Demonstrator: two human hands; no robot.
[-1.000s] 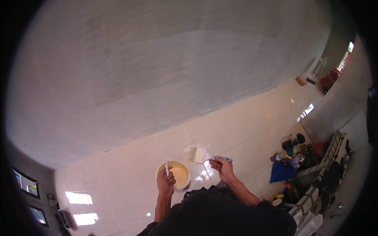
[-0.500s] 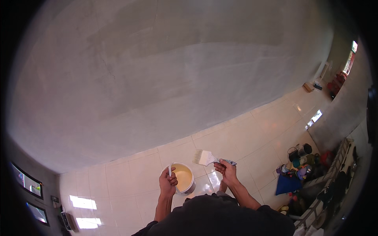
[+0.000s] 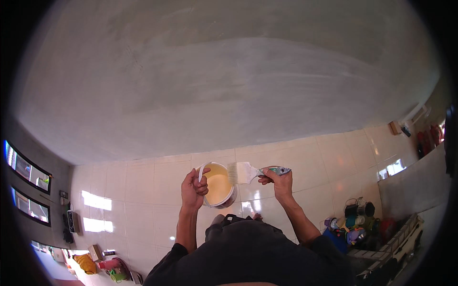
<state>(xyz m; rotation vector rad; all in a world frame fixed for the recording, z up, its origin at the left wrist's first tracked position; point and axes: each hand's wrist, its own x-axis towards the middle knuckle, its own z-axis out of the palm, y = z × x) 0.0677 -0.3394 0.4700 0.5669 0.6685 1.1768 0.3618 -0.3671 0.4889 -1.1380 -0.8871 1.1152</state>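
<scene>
My left hand (image 3: 194, 189) is closed round the white handle (image 3: 203, 170) of a white bucket (image 3: 229, 199), which hangs below it. Inside the bucket is a pale yellow liquid (image 3: 219, 183). In my right hand (image 3: 278, 182) is a wide paintbrush (image 3: 246, 172), gripped by its mottled green and white handle. The brush lies level, its bristles pointing left at the bucket's right rim. Whether the bristle tips touch the rim I cannot tell.
A grey wall (image 3: 200, 95) with uneven patches rises ahead. Pale tiles (image 3: 305, 167) cover the floor. Cluttered tools and containers (image 3: 355, 221) lie at right beside a ladder (image 3: 391, 245). Windows (image 3: 31, 205) are at far left; a yellow bag (image 3: 86, 263) sits lower left.
The brush has come left and nearer to the bucket, its bristles now at the rim. Bucket and both hands appear higher in the picture, and the view has turned somewhat.
</scene>
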